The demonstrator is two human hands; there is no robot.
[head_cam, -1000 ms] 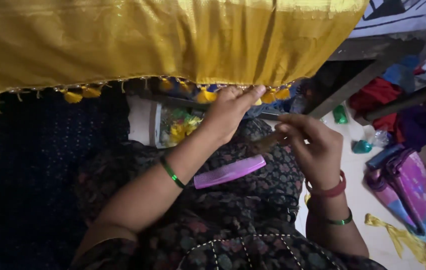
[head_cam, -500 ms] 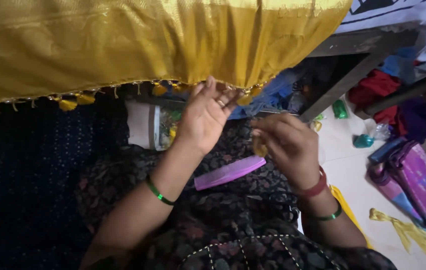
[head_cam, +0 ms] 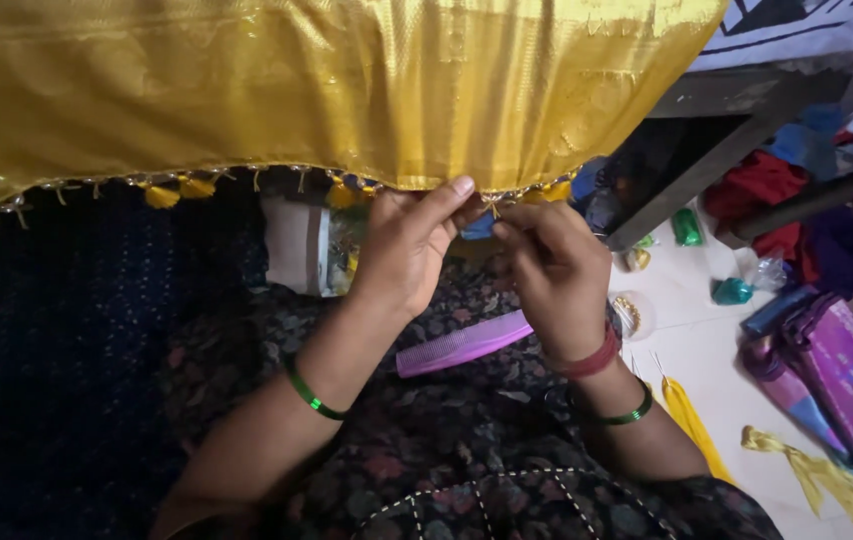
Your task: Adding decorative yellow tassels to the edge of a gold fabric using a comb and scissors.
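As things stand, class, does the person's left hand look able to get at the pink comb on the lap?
Probably yes: the left hand sits at the gold fabric's fringe, just above the pink comb, with nothing lying between them.

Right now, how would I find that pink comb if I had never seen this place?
Start at the big golden cloth hanging across the top, with small tassels along its lower edge. Below that edge, the left hand and right hand meet; look just under them, on the dark flowered lap. The pink comb lies there slanted, the only long, flat, bright pink thing between the two wrists.
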